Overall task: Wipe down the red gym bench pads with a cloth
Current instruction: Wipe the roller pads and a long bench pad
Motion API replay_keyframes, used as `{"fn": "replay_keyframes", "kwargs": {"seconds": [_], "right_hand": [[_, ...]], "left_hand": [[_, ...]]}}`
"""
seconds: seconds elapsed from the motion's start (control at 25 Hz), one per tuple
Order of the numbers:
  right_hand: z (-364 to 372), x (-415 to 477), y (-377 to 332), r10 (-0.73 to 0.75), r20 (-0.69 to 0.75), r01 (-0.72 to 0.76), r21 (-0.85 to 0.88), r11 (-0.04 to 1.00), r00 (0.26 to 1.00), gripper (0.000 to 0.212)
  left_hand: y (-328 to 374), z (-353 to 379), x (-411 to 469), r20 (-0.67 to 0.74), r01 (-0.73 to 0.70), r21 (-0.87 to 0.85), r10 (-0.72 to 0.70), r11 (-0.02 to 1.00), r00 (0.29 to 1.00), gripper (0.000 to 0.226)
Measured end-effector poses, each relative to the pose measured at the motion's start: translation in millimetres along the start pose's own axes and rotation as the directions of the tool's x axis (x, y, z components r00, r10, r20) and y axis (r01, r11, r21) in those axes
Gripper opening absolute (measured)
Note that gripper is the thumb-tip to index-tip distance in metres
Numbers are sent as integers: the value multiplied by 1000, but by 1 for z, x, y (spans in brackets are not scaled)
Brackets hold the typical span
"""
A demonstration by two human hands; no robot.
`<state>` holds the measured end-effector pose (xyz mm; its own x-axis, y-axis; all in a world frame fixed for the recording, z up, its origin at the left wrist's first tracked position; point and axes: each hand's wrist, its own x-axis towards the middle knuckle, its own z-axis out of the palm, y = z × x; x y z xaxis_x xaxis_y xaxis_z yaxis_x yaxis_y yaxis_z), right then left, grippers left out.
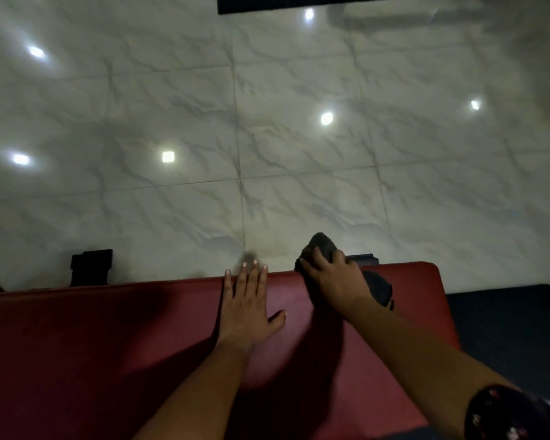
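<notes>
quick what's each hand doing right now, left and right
Left hand: open, fingers straight, resting flat on the red bench pad.
Right hand: holds the dark cloth at the pad's far edge.

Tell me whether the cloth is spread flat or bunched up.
Bunched up. The dark cloth is crumpled under the right hand, humped at the far edge of the red pad.

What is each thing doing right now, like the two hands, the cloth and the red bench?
left hand: flat on the pad, fingers straight, holding nothing.
right hand: grips the cloth at the pad's far edge.
cloth: dark, bunched up, hanging over that edge.
red pad: under both hands, partly in shadow.
floor: shiny, with lights reflecting in it.
</notes>
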<state>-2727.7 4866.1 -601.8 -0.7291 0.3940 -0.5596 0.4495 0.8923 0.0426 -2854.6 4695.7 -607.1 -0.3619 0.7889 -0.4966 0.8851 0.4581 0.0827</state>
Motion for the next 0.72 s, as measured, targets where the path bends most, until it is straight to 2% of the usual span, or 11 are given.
{"fn": "replay_keyframes", "kwargs": {"seconds": [0.04, 0.12, 0.2, 0.28, 0.4, 0.48, 0.56, 0.68, 0.72], "right_hand": [[12, -14, 14, -13, -41, 13, 0, 1000, 999, 64], [27, -23, 47, 64, -11, -64, 13, 998, 998, 62], [27, -6, 65, 223, 98, -226, 20, 974, 970, 52], [15, 12, 61, 332, 201, -327, -61, 943, 922, 43], [21, 4, 53, 270, 175, -257, -96, 962, 947, 48], [39, -20, 70, 177, 118, -173, -42, 984, 977, 56], [55, -32, 104, 194, 127, -197, 14, 980, 973, 58], [58, -17, 135, 426, 229, -424, -61, 904, 875, 51], [57, -10, 133, 467, 259, -456, -107, 884, 845, 50]], "left_hand": [[5, 0, 5, 7, -33, 9, 32, 999, 999, 98], [14, 2, 16, 24, -111, 32, 110, 993, 994, 94], [22, 3, 24, 51, -176, 71, 172, 982, 984, 94], [28, 5, 33, 59, -207, 101, 202, 973, 978, 94], [41, 4, 46, 83, -253, 105, 245, 962, 966, 93], [56, 6, 53, 77, -359, 100, 352, 928, 933, 92], [75, 8, 61, 76, -478, 112, 472, 871, 878, 93], [111, 9, 78, 79, -503, 128, 497, 854, 864, 97], [123, 9, 83, 83, -496, 126, 489, 859, 868, 98]]}}
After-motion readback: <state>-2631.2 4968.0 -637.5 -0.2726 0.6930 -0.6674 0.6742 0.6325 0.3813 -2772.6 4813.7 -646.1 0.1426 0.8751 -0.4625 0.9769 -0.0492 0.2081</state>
